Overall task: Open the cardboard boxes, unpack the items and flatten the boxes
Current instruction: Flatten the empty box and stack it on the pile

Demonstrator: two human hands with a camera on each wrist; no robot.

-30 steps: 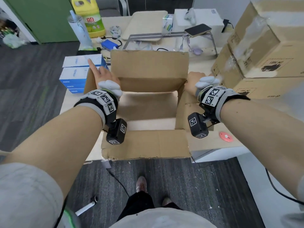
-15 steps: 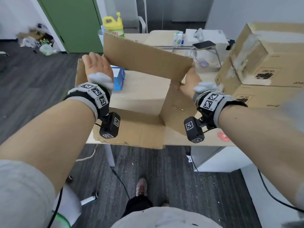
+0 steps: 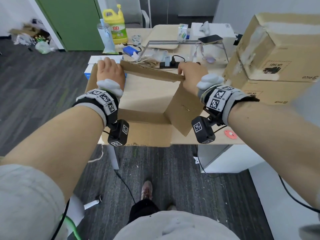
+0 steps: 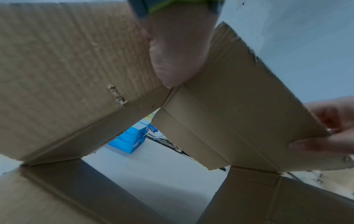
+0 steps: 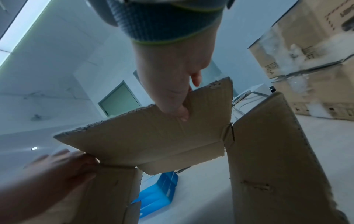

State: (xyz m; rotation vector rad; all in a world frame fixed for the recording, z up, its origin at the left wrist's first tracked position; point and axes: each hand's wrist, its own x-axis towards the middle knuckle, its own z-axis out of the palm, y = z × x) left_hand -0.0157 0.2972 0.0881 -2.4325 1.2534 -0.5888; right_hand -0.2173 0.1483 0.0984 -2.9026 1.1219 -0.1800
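Currently one empty brown box (image 3: 147,94), open top and bottom, stands skewed on the counter (image 3: 199,141). Left hand (image 3: 110,71) and right hand (image 3: 191,75) each grip an upper corner, fingers curled over. Two taped boxes (image 3: 277,63) stacked at right.

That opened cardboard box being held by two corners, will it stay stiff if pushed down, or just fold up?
The cardboard box will probably fold: it is empty, with the table showing through it, and already skewed. The left hand and right hand grip its far corners. The panels look stiff, so bending should follow the creases. It is likely light for its size.
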